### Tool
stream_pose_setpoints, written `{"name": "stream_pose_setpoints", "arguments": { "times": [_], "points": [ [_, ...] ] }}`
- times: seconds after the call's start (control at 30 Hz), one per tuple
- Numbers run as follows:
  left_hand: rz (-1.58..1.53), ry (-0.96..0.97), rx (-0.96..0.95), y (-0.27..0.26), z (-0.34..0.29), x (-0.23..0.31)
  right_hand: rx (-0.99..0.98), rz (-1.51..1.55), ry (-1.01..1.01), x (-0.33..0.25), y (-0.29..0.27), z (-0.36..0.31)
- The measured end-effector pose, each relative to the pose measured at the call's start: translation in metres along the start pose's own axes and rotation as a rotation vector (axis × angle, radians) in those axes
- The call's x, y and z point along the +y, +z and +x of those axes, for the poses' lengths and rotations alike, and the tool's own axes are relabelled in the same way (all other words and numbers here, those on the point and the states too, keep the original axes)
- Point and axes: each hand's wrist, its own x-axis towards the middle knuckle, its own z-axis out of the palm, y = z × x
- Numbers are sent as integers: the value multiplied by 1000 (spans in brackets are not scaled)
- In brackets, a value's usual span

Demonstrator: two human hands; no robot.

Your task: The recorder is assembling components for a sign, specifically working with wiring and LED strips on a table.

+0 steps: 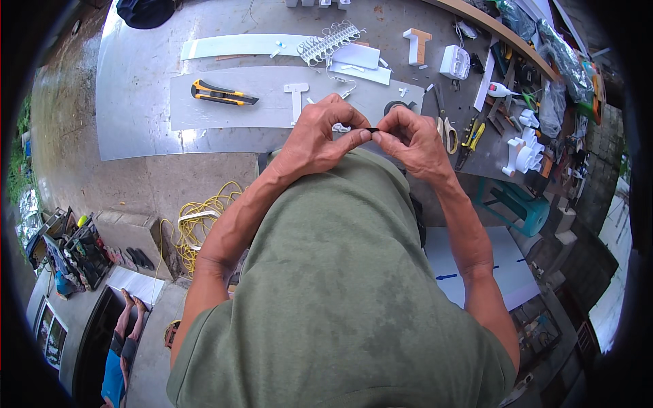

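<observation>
The thumb and forefinger of the person's left hand [325, 134] are pinched together with no visible gap, gripping one end of a small black piece [373, 129]. The right hand [416, 144] meets it from the other side, its thumb and forefinger likewise closed on the piece, the remaining fingers curled inward. The piece sits between the two hands, above the near edge of the worktable, just in front of the green shirt [326, 272]. Just beyond the right hand lies a dark rounded thing [396, 107], partly hidden by it. Past the left hand, a white T-shaped piece [296, 102] rests on a grey sheet [262, 78], with a yellow and black utility knife [223, 93] farther left, its blade end toward the T. Farther back, a bundle of white modules on wires [330, 45] lies across white strips [238, 47]. To the right are scissors [449, 136] and yellow-handled pliers [474, 134] on the metal worktable [132, 126]. Below the table's right part stands a green stool [527, 209]; on the floor to the left, yellow cable [194, 248] lies in loose coils
</observation>
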Motion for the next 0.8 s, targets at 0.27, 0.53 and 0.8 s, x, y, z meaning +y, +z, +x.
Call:
{"name": "stream_pose_setpoints", "arguments": {
  "times": [0.27, 0.53, 0.8],
  "points": [
    [-225, -416, -118, -8, 4, 5, 144, -10, -136, -11, 12, -5],
    [-321, -463, -118, -8, 3, 1, 165, -215, -424, -7, 11, 3],
    [-330, -496, -83, -10, 0, 10, 226, -339, -502, -1, 10, 5]
  ]
}}
